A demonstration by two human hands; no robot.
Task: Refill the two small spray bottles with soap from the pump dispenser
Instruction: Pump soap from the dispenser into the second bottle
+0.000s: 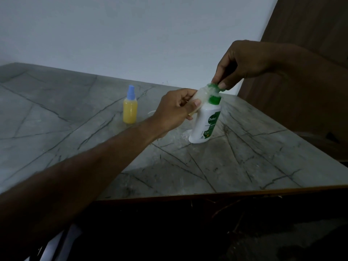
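Our left hand (pixel 176 110) grips a small clear bottle (pixel 202 95), fingers and thumb curled round its body, and holds it tilted so that its long axis runs from about eight o'clock up to two o'clock. Its open mouth sits right against the green pump head (pixel 214 87) of the dispenser (pixel 204 125). Our right hand (pixel 243 66) comes in from two o'clock and bears down on that pump head with thumb and fingertips closed on it from above. The dispenser stands upright on the table (pixel 235 166), and the held bottle lies just at its ten o'clock, touching the shoulder or very near it; we cannot tell which.

What matters for the next press, we judge, is that the nozzle points toward nine o'clock, straight into the bottle mouth. The nozzle tip itself is blurred, so we cannot say whether it is inside the neck.

The second bottle (pixel 130 108), full of yellow soap and wearing a blue spray cap, stands well apart at nine o'clock from the dispenser. So we take one refill as done and this one as under way.
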